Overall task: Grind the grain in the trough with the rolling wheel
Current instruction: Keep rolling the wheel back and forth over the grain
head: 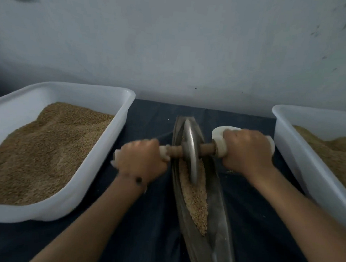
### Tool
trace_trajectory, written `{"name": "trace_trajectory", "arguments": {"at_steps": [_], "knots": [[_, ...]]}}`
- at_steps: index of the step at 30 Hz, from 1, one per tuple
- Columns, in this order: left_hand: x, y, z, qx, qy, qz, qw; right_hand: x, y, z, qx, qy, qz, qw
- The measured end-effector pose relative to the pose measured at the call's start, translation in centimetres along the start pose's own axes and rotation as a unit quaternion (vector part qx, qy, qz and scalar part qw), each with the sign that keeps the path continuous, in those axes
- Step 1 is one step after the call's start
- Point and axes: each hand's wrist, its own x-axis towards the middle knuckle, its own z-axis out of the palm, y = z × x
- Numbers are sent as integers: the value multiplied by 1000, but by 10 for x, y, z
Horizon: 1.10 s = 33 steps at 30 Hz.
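A long narrow metal trough [221, 229] runs from the near edge toward the wall in the middle of the table. Tan grain [196, 200] lies along its groove. A metal rolling wheel [190, 149] stands upright in the far half of the trough, its rim down in the grain. A wooden axle [206, 149] passes through the wheel, with white padded grips at both ends. My left hand [140, 161] grips the left padded end. My right hand [247, 150] grips the right padded end [219, 141].
A white plastic tub [98, 155] heaped with brown grain stands left of the trough. Another white tub [291, 149] holding paler grain stands at the right. A dark blue cloth [149, 229] covers the table. A pale wall rises just behind.
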Motion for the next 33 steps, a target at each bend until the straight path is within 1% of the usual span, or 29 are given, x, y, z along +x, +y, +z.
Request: {"name": "trace_trajectory", "arguments": {"at_steps": [1,2,3,5,7,9,10,12,14,16,18,19,20,21,22,23,24,26,28,29,30,31,33], "knots": [[-20,4,-3,0,63,36,997,-20,-3,-1,15,90,-11,996],[-37,7,-6,7,120,69,990,-40,-5,0,22,149,-12,988],[-50,10,-10,18,162,93,982,-57,-6,2,30,176,-5,984],[-60,12,-15,35,199,121,972,-76,-7,5,68,166,28,983],[-56,12,-19,37,198,128,971,-75,-10,3,83,137,41,986],[-40,13,-19,20,154,116,981,-59,-9,2,64,83,58,993],[-28,14,-19,26,112,104,988,-47,-7,2,46,30,72,996],[5,13,-15,91,20,72,993,-21,2,6,18,-108,91,990],[36,9,-9,99,-36,52,993,1,12,13,51,-211,91,972],[62,5,-5,74,-74,48,993,23,21,18,113,-280,97,948],[79,2,-3,50,-112,49,991,44,25,18,157,-359,116,913],[84,1,-4,42,-129,47,990,51,27,18,167,-388,125,897],[85,1,-5,40,-139,43,989,54,27,18,167,-396,134,893],[84,1,-8,38,-141,35,989,53,26,18,164,-377,133,902],[78,2,-9,43,-133,27,990,46,24,19,146,-338,131,921],[68,4,-9,53,-105,27,993,36,21,21,118,-276,124,946],[53,6,-8,71,-56,39,995,20,15,22,82,-207,118,968],[16,12,-7,84,67,84,991,-18,3,21,43,-65,109,991],[-16,14,-6,79,183,113,973,-51,-8,16,32,79,91,992],[-27,15,-5,84,212,115,967,-63,-11,16,35,134,78,987],[-35,14,-4,91,231,112,962,-70,-11,15,40,162,67,984],[-40,14,-4,96,237,108,961,-73,-11,14,44,161,57,984],[-43,14,-5,85,236,98,963,-73,-12,9,44,135,45,989]]}}
